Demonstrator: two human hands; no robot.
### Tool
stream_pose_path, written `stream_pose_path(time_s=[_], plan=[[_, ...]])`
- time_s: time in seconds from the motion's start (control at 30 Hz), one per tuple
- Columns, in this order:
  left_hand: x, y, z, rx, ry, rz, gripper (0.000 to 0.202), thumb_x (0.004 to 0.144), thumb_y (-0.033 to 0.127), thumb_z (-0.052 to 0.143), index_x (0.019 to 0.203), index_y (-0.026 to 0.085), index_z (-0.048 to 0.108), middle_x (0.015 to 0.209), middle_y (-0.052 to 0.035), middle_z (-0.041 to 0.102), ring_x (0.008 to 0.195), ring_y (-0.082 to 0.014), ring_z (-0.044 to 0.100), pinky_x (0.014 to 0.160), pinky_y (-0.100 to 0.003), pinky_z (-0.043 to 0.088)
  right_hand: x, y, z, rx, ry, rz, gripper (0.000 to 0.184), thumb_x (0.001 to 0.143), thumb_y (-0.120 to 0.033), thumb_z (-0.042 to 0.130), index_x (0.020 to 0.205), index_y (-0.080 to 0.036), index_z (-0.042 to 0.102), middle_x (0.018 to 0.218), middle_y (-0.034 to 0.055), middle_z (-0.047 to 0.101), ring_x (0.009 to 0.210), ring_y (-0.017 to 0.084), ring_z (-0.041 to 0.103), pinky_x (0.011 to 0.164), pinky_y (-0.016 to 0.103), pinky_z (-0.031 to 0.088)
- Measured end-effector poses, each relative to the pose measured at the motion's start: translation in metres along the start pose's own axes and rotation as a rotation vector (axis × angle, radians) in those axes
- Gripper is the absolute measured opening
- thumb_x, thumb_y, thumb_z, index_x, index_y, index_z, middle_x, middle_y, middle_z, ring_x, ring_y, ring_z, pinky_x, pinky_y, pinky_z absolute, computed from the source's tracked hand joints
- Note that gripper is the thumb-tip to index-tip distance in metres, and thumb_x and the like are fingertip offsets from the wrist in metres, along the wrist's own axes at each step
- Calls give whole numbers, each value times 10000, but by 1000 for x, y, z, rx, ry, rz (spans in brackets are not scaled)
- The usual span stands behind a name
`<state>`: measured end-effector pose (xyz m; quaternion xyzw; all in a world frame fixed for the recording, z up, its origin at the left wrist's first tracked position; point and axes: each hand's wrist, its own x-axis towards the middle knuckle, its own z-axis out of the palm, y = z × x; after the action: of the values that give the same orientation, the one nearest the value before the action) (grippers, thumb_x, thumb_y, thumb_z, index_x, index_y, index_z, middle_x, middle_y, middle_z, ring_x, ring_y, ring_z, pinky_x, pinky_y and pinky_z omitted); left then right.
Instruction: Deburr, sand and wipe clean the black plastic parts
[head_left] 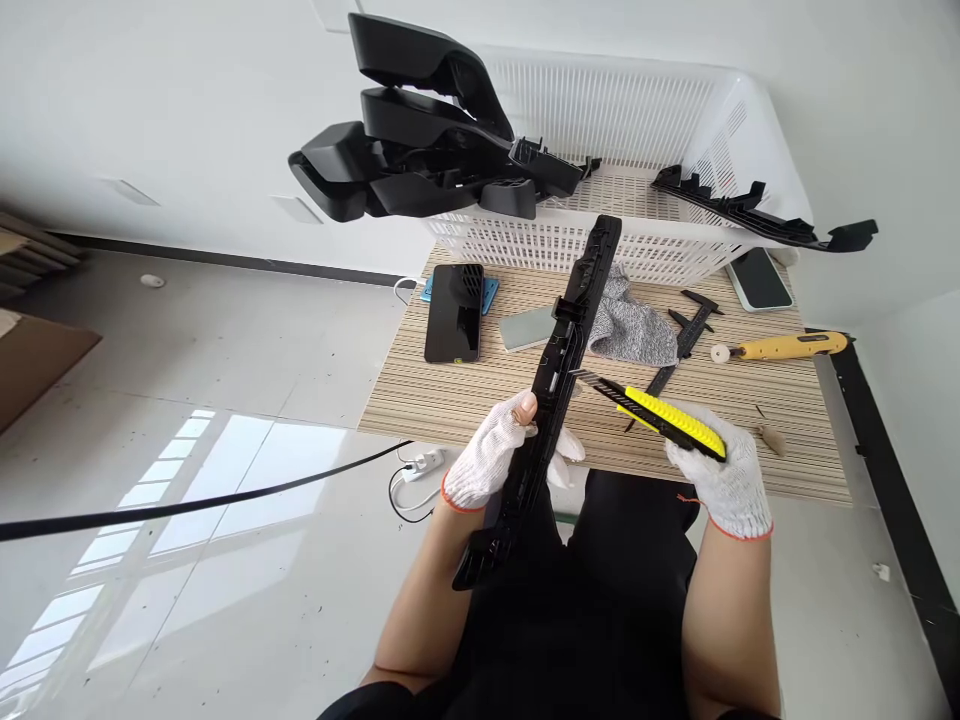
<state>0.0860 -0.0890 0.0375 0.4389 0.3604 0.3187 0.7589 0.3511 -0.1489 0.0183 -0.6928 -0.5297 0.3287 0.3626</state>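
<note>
My left hand [495, 450], in a white knit glove with the thumb tip bare, is closed around a long black plastic trim piece [562, 365]. The piece runs slantwise from above my lap up toward the basket, its ribbed, clipped side facing me. In my gloved right hand [724, 470] is a yellow and black utility knife [667, 415]. Its segmented blade is out and points left, with the tip at the edge of the trim piece; whether it touches cannot be told. Some left fingers show beyond the piece's right side.
A white plastic basket [637, 240] holds black molded parts [435, 130] that jut out over its left rim. On the wood-patterned table lie a black phone [454, 315], a grey cloth [634, 325], calipers [686, 340], a yellow-handled tool [795, 346] and a second phone [759, 278].
</note>
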Motion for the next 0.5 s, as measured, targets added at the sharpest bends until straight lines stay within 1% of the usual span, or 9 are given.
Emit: stream_pose_path(time_s=[0.1, 0.17, 0.27, 0.37, 0.5], plan=[[0, -1, 0, 6, -3, -17, 593, 988, 630, 465, 1078, 105, 725, 667, -124, 729, 509, -212, 643, 422, -264, 414, 0, -2, 0, 23, -74, -8, 358, 770, -325, 701, 1112, -252, 779, 1060, 78, 792, 982, 320, 744, 863, 462, 643], [1, -3, 0, -11, 1, -7, 589, 976, 641, 487, 1049, 101, 712, 710, -138, 742, 512, -209, 649, 426, -266, 430, 0, -3, -1, 72, -70, -14, 356, 788, -320, 684, 1126, -258, 776, 1070, 70, 792, 965, 308, 750, 857, 451, 645], [2, -6, -2, -62, -1, -18, 584, 953, 685, 513, 1029, 129, 674, 786, -155, 761, 539, -233, 682, 442, -288, 478, 0, -5, -1, 99, -83, -8, 347, 786, -305, 685, 1116, -267, 780, 1057, 65, 793, 968, 303, 754, 843, 432, 649], [3, -8, -3, -57, -17, -13, 588, 958, 709, 484, 956, 153, 675, 767, -163, 756, 546, -246, 690, 462, -305, 497, 0, -5, -1, 69, -101, 6, 355, 781, -302, 690, 1123, -265, 780, 1050, 67, 793, 987, 303, 752, 855, 426, 648], [2, -10, -3, -59, -11, -2, 604, 945, 722, 498, 918, 149, 686, 767, -171, 756, 548, -246, 694, 480, -312, 508, 1, -5, -1, 76, -87, 8, 354, 782, -307, 692, 1122, -257, 778, 1034, 68, 797, 929, 288, 758, 801, 405, 655]])
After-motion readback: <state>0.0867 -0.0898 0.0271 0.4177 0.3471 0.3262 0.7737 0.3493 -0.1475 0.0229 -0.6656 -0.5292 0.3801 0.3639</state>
